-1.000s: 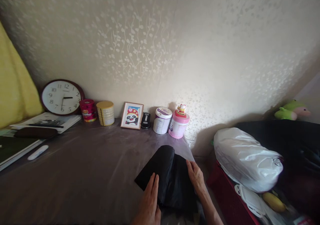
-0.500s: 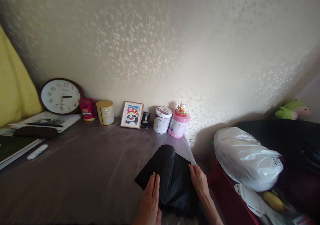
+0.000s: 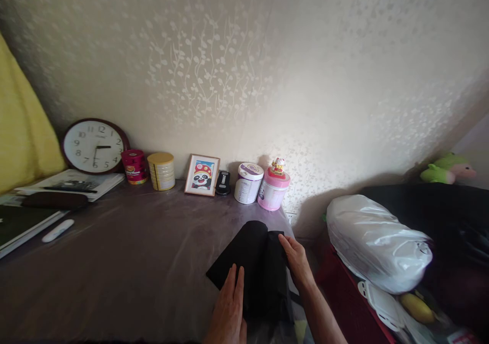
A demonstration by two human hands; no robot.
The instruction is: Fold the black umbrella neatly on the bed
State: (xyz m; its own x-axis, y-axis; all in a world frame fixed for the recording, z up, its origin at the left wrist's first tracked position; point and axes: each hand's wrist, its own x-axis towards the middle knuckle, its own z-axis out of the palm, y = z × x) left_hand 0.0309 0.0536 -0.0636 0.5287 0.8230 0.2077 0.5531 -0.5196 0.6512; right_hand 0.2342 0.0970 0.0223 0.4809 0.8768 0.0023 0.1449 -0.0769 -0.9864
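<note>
A piece of black cloth (image 3: pixel 248 249), partly folded, lies at the right end of the dark table; whether it is a bag or a plain sheet I cannot tell. My left hand (image 3: pixel 228 303) rests flat on its left part, fingers stretched out. At the upper right, my right hand (image 3: pixel 296 257) pinches the edge of a flap between thumb and fingers. That flap is turned in toward the middle, and a dark crease runs between it and the left part.
Along the wall stand a clock (image 3: pixel 95 148), a red can (image 3: pixel 134 168), a yellow-lidded can (image 3: pixel 161 172), a panda picture frame (image 3: pixel 201 176), a white tub (image 3: pixel 248 185) and a pink tub (image 3: pixel 273 193). Beyond the table's right edge, a stuffed white plastic bag (image 3: pixel 376 242) sits on a red box.
My right hand has moved up and left, drawing the cloth's right flap inward. More of the table's right edge now shows. My left hand has stayed in place.
</note>
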